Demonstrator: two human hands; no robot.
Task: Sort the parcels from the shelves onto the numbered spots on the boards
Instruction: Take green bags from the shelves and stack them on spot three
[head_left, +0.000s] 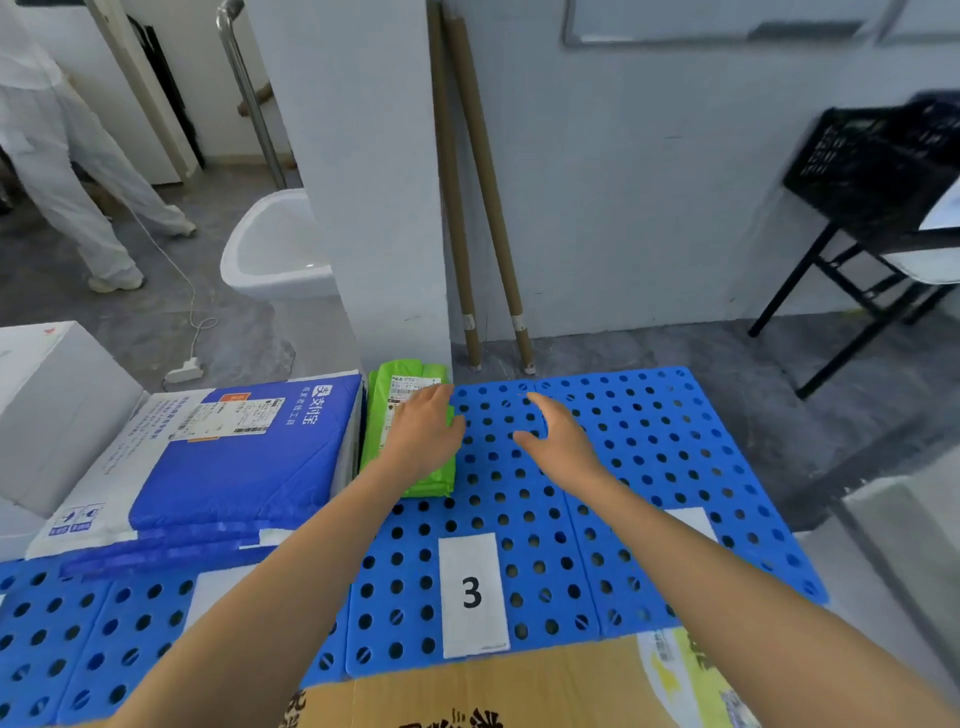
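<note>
A green plastic parcel (387, 415) with a white shipping label lies on the far left part of a blue perforated board (649, 441). My left hand (423, 431) rests flat on it with straight fingers. Just to its right, my right hand (558, 441) hovers open over bare board, holding nothing. A white label with the number 3 (472, 592) is stuck to the board nearer to me. A large blue and white parcel (223, 457) lies to the left of the green one.
A white box (57, 410) stands at the far left. A cardboard box (467, 691) sits at the near edge. Two cardboard tubes (483, 208) lean on the wall behind. A black crate (878, 166) sits on a folding table at right. A person in white walks at far left.
</note>
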